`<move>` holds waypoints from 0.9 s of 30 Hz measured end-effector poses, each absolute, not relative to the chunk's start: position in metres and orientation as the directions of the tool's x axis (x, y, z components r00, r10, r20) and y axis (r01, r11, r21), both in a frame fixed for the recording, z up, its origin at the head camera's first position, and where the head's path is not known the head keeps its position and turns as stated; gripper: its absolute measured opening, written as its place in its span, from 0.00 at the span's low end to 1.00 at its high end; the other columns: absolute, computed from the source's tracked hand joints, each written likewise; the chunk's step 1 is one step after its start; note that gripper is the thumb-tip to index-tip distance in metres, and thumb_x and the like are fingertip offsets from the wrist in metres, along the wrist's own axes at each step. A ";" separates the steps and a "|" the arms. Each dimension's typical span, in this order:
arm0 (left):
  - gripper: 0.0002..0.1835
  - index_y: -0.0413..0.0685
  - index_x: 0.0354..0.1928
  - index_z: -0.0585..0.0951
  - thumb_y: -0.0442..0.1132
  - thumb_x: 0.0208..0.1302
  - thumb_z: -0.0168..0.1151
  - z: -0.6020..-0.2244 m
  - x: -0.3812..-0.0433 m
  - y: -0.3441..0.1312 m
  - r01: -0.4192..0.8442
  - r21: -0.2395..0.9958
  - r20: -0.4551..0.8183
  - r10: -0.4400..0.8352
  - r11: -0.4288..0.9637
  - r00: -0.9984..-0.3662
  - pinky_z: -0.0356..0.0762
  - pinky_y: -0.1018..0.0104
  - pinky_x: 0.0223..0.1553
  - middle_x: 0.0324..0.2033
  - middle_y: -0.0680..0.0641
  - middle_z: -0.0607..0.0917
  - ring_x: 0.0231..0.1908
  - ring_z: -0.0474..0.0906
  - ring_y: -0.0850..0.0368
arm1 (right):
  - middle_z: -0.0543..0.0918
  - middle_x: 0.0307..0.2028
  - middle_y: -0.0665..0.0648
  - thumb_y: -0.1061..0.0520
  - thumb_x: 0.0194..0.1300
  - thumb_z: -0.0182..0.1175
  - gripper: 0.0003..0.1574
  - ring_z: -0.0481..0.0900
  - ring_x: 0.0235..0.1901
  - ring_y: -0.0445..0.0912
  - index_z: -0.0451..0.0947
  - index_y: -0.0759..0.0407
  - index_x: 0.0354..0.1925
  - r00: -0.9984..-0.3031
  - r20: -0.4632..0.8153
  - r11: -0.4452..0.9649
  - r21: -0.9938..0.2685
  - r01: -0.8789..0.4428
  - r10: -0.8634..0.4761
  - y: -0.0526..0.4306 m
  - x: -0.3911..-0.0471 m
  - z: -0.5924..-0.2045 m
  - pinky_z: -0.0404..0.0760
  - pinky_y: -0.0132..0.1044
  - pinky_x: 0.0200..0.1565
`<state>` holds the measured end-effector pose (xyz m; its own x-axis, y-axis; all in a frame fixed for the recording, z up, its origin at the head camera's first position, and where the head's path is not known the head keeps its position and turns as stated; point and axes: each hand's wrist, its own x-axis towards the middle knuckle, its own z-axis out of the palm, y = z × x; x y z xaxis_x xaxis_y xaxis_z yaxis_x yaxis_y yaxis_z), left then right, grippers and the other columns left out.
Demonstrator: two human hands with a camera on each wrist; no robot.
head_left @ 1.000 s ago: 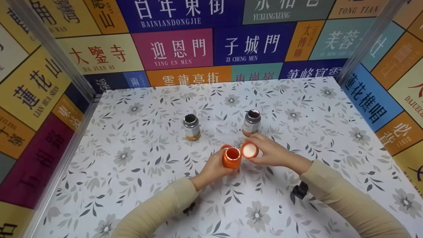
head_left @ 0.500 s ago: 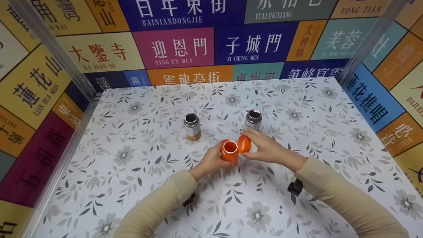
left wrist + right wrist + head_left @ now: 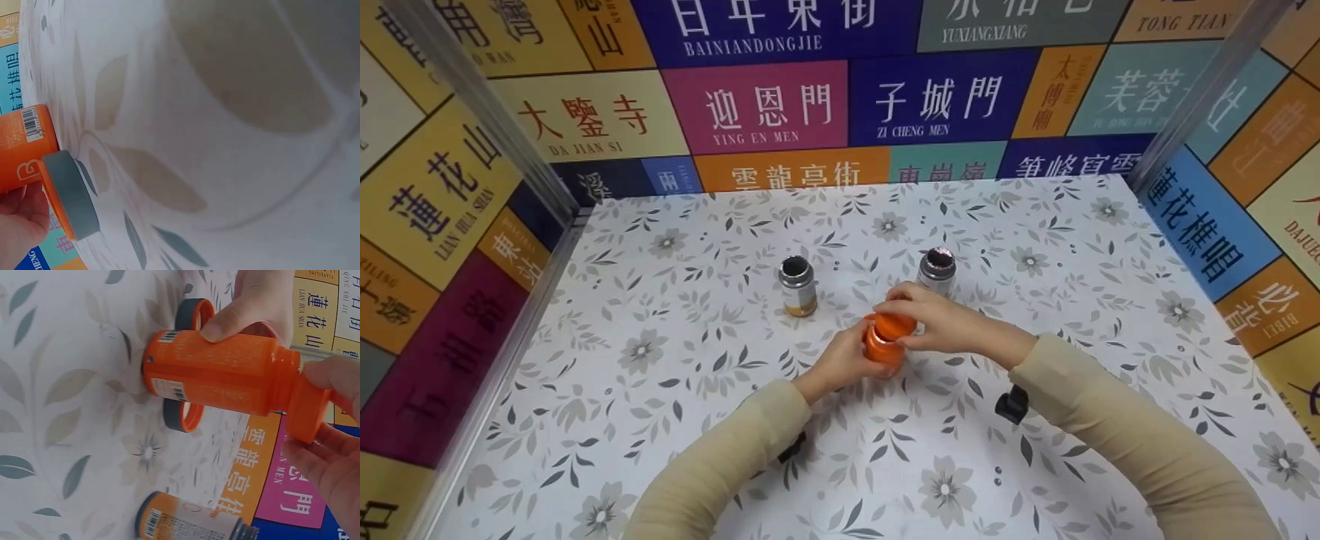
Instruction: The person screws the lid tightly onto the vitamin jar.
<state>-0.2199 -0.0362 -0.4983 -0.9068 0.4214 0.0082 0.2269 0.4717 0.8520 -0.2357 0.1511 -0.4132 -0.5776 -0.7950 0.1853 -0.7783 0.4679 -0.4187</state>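
Note:
My left hand (image 3: pixel 840 358) grips an orange bottle (image 3: pixel 883 358) that stands upright with its neck uncovered on one side. My right hand (image 3: pixel 934 319) pinches an orange cap (image 3: pixel 308 408), tilted and right at the bottle's mouth. In the right wrist view, the left thumb (image 3: pixel 222 326) lies along the bottle's side. Two grey lids with orange insides lie on the table by the bottle's base, one grey lid (image 3: pixel 184 316) near the left hand and another grey lid (image 3: pixel 173 415) on the opposite side. The left wrist view shows the bottle's printed side and barcode.
Two open grey-necked bottles stand farther back: the left bottle (image 3: pixel 798 294) and the right bottle (image 3: pixel 936 276), partly behind my right hand. A floral-patterned cloth (image 3: pixel 660 420) covers the table. Panels with printed characters (image 3: pixel 769 105) wall the back and sides.
My right hand has moved left, turning the cap from pale inside facing up to orange top up, and brought it onto the bottle's mouth. The left hand keeps its grip.

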 end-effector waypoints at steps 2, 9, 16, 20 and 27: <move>0.36 0.40 0.56 0.68 0.34 0.41 0.71 -0.498 -0.221 -0.036 0.224 0.850 0.003 0.420 0.478 -0.908 0.70 0.61 0.54 0.48 0.43 0.79 0.48 0.74 0.53 | 0.72 0.49 0.66 0.63 0.52 0.63 0.27 0.71 0.47 0.56 0.74 0.62 0.53 -0.558 0.144 0.467 -0.401 -0.788 -0.817 0.148 -0.238 -0.410 0.74 0.48 0.50; 0.39 0.42 0.59 0.67 0.36 0.41 0.72 -0.496 -0.223 -0.037 0.207 0.857 -0.013 0.421 0.472 -0.907 0.69 0.62 0.55 0.49 0.44 0.78 0.48 0.74 0.53 | 0.71 0.50 0.67 0.66 0.50 0.61 0.28 0.72 0.46 0.56 0.74 0.61 0.53 -0.529 0.008 0.484 -0.392 -0.782 -0.849 0.141 -0.242 -0.399 0.75 0.46 0.49; 0.44 0.44 0.64 0.63 0.36 0.41 0.72 -0.497 -0.223 -0.037 0.249 0.842 0.017 0.437 0.479 -0.899 0.68 0.62 0.55 0.51 0.42 0.78 0.48 0.73 0.53 | 0.71 0.53 0.66 0.68 0.49 0.61 0.29 0.71 0.50 0.57 0.74 0.60 0.53 -0.492 -0.028 0.465 -0.375 -0.802 -0.870 0.138 -0.244 -0.394 0.72 0.49 0.54; 0.43 0.42 0.63 0.64 0.36 0.41 0.72 -0.498 -0.223 -0.037 0.246 0.842 0.017 0.431 0.481 -0.902 0.68 0.63 0.55 0.50 0.42 0.78 0.48 0.74 0.54 | 0.72 0.51 0.65 0.67 0.48 0.61 0.30 0.72 0.48 0.56 0.74 0.60 0.53 -0.461 -0.013 0.434 -0.361 -0.826 -0.887 0.137 -0.244 -0.396 0.73 0.48 0.52; 0.42 0.43 0.62 0.66 0.39 0.41 0.74 -0.497 -0.224 -0.037 0.222 0.847 -0.002 0.420 0.483 -0.907 0.70 0.63 0.52 0.49 0.43 0.78 0.47 0.74 0.53 | 0.73 0.47 0.65 0.68 0.47 0.61 0.29 0.74 0.44 0.55 0.74 0.62 0.52 -0.434 0.034 0.394 -0.362 -0.845 -0.900 0.136 -0.244 -0.402 0.75 0.46 0.48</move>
